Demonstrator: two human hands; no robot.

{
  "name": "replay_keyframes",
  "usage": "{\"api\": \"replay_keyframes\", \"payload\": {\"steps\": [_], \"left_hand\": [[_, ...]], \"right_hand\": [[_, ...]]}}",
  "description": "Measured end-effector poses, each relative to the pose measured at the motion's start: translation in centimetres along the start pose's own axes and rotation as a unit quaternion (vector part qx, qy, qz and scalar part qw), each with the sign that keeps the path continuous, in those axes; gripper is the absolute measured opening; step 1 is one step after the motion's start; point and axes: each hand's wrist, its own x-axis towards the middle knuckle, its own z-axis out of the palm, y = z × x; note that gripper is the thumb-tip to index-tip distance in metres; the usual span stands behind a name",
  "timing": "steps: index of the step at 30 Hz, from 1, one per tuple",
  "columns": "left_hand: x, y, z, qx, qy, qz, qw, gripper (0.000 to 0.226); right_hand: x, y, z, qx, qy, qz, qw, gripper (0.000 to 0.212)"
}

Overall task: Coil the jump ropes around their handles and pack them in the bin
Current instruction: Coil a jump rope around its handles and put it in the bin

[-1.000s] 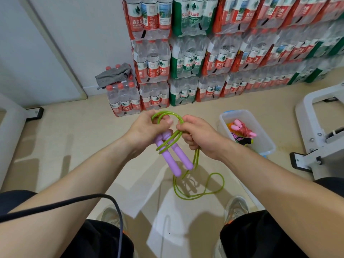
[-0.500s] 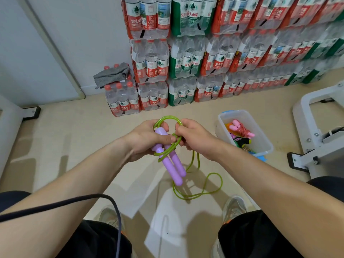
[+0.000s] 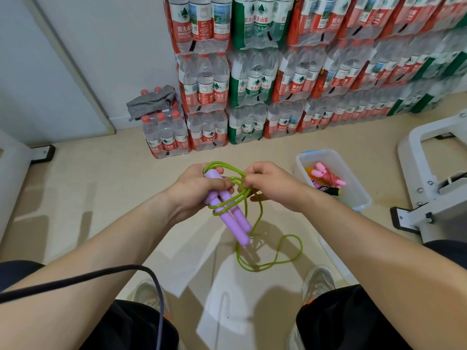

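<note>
My left hand (image 3: 194,188) grips two purple handles (image 3: 233,218) side by side, their free ends pointing down and to the right. A green rope (image 3: 267,263) loops over the top of the handles and crosses them in a couple of turns. My right hand (image 3: 270,185) pinches the rope just right of the handles. The rest of the rope hangs down into a loose loop above the floor. A clear plastic bin (image 3: 358,198) stands on the floor to the right, holding a pink jump rope (image 3: 328,175) and other coloured ropes.
Stacked packs of water bottles (image 3: 252,79) line the wall ahead, with a grey cloth (image 3: 151,102) on one low pack. A white metal frame (image 3: 429,178) stands at the right. A dark cable (image 3: 101,276) crosses my left arm. My shoes (image 3: 318,281) show below.
The handles have tilted more upright and shifted slightly down in my left hand. My right hand has brought the green rope round the handles, and the hanging loop is a little shorter.
</note>
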Motion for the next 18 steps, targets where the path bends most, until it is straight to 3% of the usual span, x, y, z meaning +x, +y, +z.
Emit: {"api": "replay_keyframes", "payload": {"steps": [5,10,18], "left_hand": [[-0.2,0.2,0.5,-0.089,-0.061,-0.014,0.994,0.013],[-0.2,0.2,0.2,-0.114,-0.058,-0.019,0.992,0.018],[-0.1,0.3,-0.7,-0.088,-0.050,0.001,0.995,0.018]], "right_hand": [[-0.5,-0.3,-0.1,0.165,-0.029,-0.027,0.986,0.040],[-0.7,-0.5,0.6,0.084,-0.011,-0.112,0.990,0.035],[-0.9,-0.2,1.0,0.076,-0.011,-0.144,0.987,0.021]]}}
